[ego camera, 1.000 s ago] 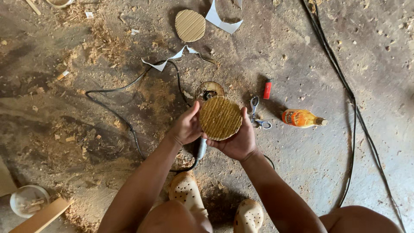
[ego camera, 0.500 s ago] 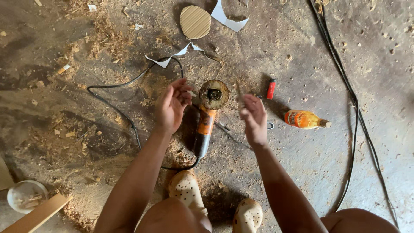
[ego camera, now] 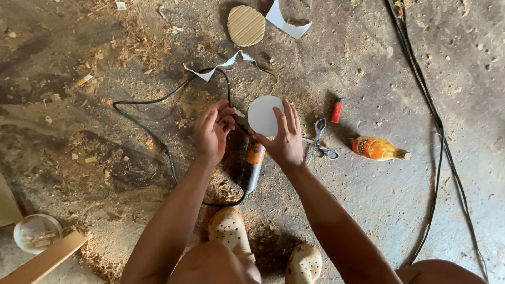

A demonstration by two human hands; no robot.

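My right hand (ego camera: 285,141) holds a round white paper disc (ego camera: 263,114) over the head of an orange and black angle grinder (ego camera: 252,165) that lies on the dusty floor. My left hand (ego camera: 213,131) is beside the grinder's head, fingers curled at its left side, close to the disc's edge. The grinder's black cord (ego camera: 152,129) loops away to the left. Whether the left fingers grip a part of the tool is hidden.
Scissors (ego camera: 320,138), a red lighter (ego camera: 336,110) and an orange bottle (ego camera: 377,148) lie to the right. A cardboard disc (ego camera: 246,24) and white paper scraps (ego camera: 286,21) lie farther off. Black cables (ego camera: 431,115) run on the right. A white bowl (ego camera: 36,232) sits at the lower left. My feet in beige clogs (ego camera: 230,231) are below.
One second ago both hands held a cardboard disc over the grinder. Half a second ago the hands were apart and the grinder's head was bare. A white disc is now over it in my right hand.
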